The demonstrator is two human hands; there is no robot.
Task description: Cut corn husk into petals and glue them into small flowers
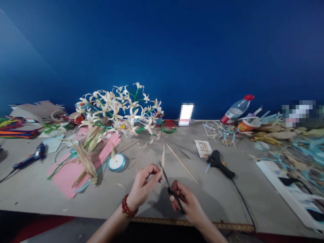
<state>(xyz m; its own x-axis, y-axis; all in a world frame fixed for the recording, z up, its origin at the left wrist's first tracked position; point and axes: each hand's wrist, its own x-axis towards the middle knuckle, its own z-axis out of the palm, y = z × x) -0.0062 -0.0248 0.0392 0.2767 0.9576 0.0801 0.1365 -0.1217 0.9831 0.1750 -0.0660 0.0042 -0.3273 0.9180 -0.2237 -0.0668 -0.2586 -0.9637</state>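
Note:
Between thumb and fingers, my left hand (145,185) pinches a thin, pale strip of dried husk (163,158) that points up and away from me. A beaded bracelet (128,206) circles that wrist. My right hand (184,200) is wrapped round the handles of dark scissors (166,179). Their blades reach toward the strip, close beside my left fingertips; whether they touch it I cannot tell. Just beyond lies a thin wooden stick (181,163). Behind my hands stands a bunch of cream husk flowers (133,114) with green stems.
Right of my hands lie a black glue gun (220,163), a printed card (203,148) and a white power strip (286,192). A tilted bottle (236,109) stands behind. Leftward are a ribbon spool (116,162), pink paper (67,177), dried husks (86,160) and a blue glue gun (31,157).

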